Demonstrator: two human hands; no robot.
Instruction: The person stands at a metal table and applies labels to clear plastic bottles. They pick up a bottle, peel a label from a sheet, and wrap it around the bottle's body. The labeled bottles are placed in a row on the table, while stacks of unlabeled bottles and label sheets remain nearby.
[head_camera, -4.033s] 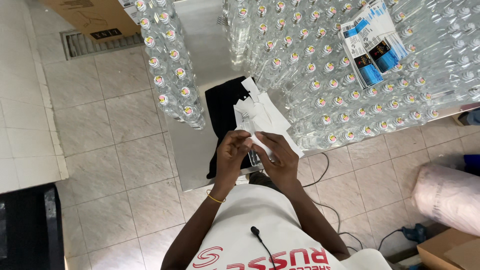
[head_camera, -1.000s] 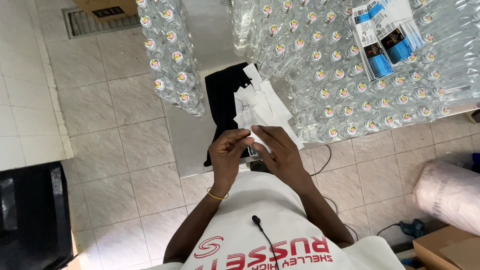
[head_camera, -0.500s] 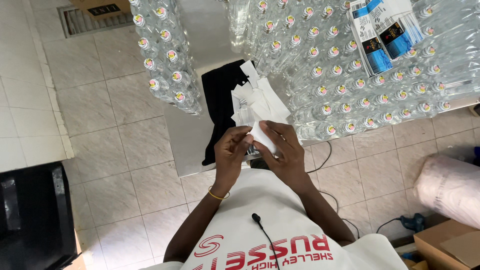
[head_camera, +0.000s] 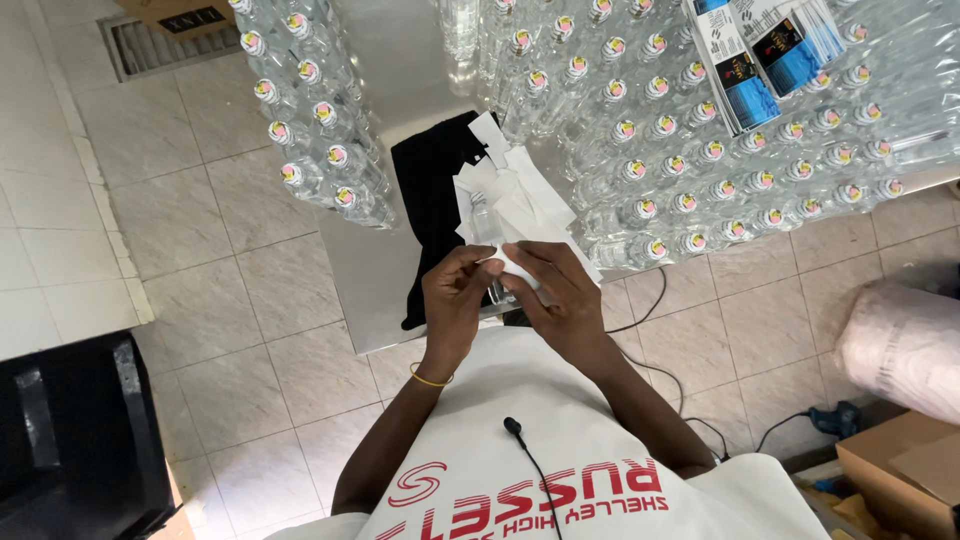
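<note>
Both hands have barely shifted: my left hand (head_camera: 455, 295) and right hand (head_camera: 560, 295) pinch a white label (head_camera: 518, 265) around a clear bottle (head_camera: 487, 225) above the tabletop (head_camera: 365, 280). Uneven pressure could crease the label, I judge.

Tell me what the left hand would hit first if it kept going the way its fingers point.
The left hand points up and right, so it would probably first meet the small white label piece pinched between both hands, then the right hand; depth is uncertain.
</note>
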